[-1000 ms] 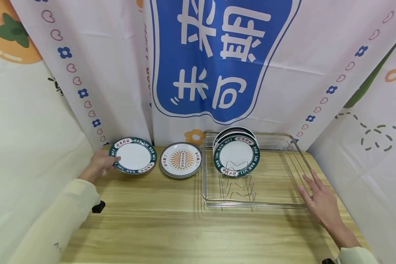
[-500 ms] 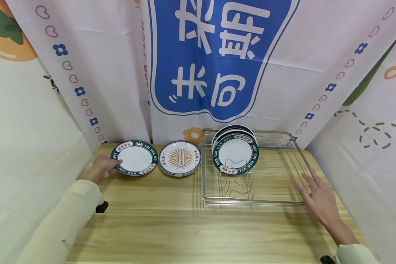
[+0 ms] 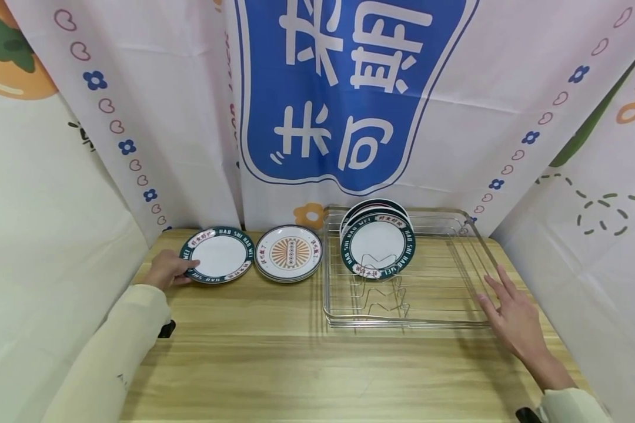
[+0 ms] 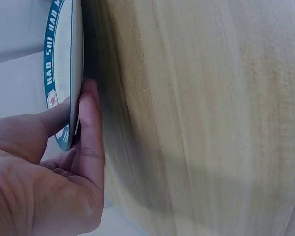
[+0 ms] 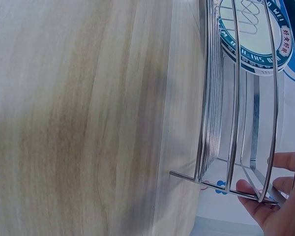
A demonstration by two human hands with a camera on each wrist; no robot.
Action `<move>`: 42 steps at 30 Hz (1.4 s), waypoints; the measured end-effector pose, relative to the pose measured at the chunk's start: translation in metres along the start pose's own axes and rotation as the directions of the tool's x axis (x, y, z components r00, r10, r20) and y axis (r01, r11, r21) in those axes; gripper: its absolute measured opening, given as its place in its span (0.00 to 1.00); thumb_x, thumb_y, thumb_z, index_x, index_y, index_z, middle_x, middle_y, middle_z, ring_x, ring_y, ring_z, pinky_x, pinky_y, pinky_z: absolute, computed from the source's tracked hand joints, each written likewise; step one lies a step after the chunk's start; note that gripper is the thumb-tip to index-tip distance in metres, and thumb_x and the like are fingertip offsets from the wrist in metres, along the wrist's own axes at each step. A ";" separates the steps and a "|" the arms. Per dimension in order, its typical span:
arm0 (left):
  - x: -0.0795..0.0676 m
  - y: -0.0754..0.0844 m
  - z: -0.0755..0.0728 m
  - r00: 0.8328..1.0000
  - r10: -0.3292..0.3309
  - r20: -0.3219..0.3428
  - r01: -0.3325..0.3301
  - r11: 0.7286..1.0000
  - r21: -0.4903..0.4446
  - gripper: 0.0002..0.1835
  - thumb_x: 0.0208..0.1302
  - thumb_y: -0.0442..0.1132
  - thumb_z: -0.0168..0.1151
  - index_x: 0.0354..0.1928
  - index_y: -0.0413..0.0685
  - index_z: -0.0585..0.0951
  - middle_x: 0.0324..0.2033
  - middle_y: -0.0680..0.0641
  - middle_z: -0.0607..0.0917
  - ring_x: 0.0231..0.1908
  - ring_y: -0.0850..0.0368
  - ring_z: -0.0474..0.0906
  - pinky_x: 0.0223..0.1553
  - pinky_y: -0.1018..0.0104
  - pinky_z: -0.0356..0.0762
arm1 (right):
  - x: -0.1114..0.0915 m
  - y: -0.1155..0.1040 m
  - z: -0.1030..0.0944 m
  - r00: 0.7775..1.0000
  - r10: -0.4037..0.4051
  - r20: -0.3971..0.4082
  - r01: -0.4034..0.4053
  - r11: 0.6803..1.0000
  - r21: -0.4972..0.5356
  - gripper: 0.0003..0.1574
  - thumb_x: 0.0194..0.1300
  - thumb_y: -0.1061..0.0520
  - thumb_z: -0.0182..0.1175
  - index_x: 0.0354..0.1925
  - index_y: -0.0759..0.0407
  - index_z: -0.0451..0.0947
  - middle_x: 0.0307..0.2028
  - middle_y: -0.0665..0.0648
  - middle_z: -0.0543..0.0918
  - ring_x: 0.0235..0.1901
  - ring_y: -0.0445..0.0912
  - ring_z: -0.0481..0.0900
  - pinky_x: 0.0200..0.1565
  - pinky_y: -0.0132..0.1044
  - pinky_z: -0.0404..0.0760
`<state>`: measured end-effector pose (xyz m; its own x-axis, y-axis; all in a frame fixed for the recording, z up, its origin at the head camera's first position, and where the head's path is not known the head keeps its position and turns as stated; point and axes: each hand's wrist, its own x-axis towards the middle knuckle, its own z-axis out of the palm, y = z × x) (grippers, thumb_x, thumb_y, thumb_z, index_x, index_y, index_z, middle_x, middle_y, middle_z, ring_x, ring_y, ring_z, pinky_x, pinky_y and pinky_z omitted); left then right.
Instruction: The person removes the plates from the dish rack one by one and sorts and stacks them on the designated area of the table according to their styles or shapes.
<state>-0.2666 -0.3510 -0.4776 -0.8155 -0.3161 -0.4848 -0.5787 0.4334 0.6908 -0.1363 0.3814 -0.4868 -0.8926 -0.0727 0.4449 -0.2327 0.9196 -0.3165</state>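
My left hand (image 3: 168, 269) pinches the left edge of a white plate with a green lettered rim (image 3: 219, 255), thumb on top and fingers beneath. In the left wrist view this plate (image 4: 64, 64) is seen nearly edge-on, close above the wood. To its right lies a short stack of white plates with an orange sunburst print (image 3: 289, 254). A wire dish rack (image 3: 434, 322) stands on the right, with green-rimmed plates (image 3: 378, 247) leaning upright in it. At the rack's right side, my right hand (image 3: 515, 323) holds its edge, with thumb and fingers about the wires (image 5: 236, 123).
The wooden table (image 3: 296, 370) runs in front of the plates and rack. Printed cloth (image 3: 190, 117) hangs behind it and along both sides. The rack's wire dividers (image 3: 383, 299) stand in front of the leaning plates.
My left hand and the plate it pinches have moved slightly right and toward me, closer to the stack. My right hand stays at the rack's edge. The head view has shifted a little.
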 end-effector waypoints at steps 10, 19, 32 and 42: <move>-0.014 0.003 -0.003 0.996 -0.004 0.089 -0.006 0.995 0.104 0.16 0.76 0.38 0.64 0.41 0.29 0.72 0.20 0.45 0.80 0.17 0.59 0.83 0.27 0.69 0.85 | 0.001 0.000 -0.001 1.000 0.001 0.001 -0.001 1.000 0.003 0.30 0.79 0.50 0.55 0.67 0.70 0.75 0.78 0.72 0.63 0.53 0.80 0.74 0.40 0.72 0.74; -0.007 -0.004 -0.004 0.992 0.084 0.096 -0.113 0.927 0.358 0.23 0.76 0.49 0.63 0.36 0.31 0.77 0.19 0.46 0.83 0.18 0.59 0.82 0.23 0.70 0.81 | -0.003 0.000 0.001 1.000 0.011 -0.001 -0.011 1.000 0.016 0.30 0.79 0.50 0.55 0.67 0.70 0.75 0.77 0.73 0.63 0.54 0.80 0.74 0.43 0.73 0.73; -0.025 0.004 -0.019 0.955 0.297 -0.006 -0.205 0.674 0.710 0.30 0.78 0.57 0.51 0.32 0.34 0.80 0.27 0.35 0.82 0.31 0.39 0.80 0.40 0.38 0.81 | 0.002 0.002 0.002 1.000 -0.019 -0.018 0.019 1.000 0.005 0.30 0.79 0.50 0.56 0.67 0.70 0.75 0.76 0.75 0.64 0.50 0.78 0.77 0.42 0.71 0.74; -0.024 0.028 -0.014 0.900 0.436 -0.026 -0.279 0.620 0.733 0.37 0.80 0.63 0.45 0.34 0.33 0.81 0.35 0.30 0.85 0.38 0.31 0.82 0.47 0.27 0.77 | 0.001 0.002 0.002 1.000 -0.020 -0.012 0.020 1.000 -0.001 0.30 0.79 0.50 0.55 0.67 0.71 0.75 0.76 0.74 0.64 0.51 0.80 0.76 0.41 0.71 0.74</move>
<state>-0.2630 -0.3425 -0.4389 -0.9857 -0.1176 -0.1207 -0.1373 0.9758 0.1704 -0.1382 0.3827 -0.4889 -0.8832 -0.0866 0.4608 -0.2499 0.9185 -0.3064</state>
